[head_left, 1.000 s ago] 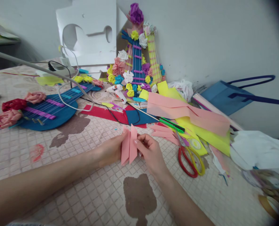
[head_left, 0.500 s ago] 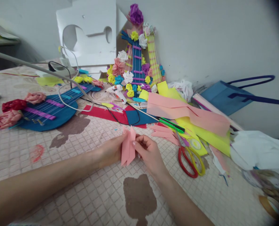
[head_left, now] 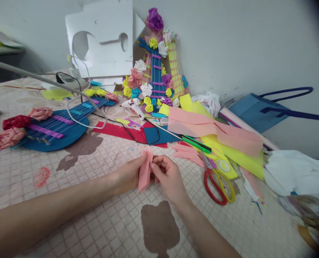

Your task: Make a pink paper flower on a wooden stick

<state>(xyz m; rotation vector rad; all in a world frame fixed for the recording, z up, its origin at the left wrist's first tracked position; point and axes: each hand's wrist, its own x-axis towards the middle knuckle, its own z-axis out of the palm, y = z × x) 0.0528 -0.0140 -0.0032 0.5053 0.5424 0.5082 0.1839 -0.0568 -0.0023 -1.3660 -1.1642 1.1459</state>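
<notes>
Both of my hands hold a folded strip of pink paper [head_left: 145,169] upright just above the tiled table cover [head_left: 100,222]. My left hand [head_left: 127,175] grips it from the left, its fingers behind the paper. My right hand [head_left: 168,176] pinches it from the right with fingers curled. The folds are pressed close together into a narrow bundle.
Red-and-yellow scissors [head_left: 218,182] lie right of my hands, beside pink paper strips [head_left: 187,152], pink and yellow sheets [head_left: 215,132] and a green pen [head_left: 196,142]. A blue paper guitar with paper roses [head_left: 54,125] lies at left, a glue gun [head_left: 134,105] and flower-covered guitars [head_left: 155,71] behind, a blue bag [head_left: 261,109] at right.
The pink paper has been squeezed from two spread flaps into a narrower folded bundle. My right hand's fingers have closed in on it; both hands stayed in place.
</notes>
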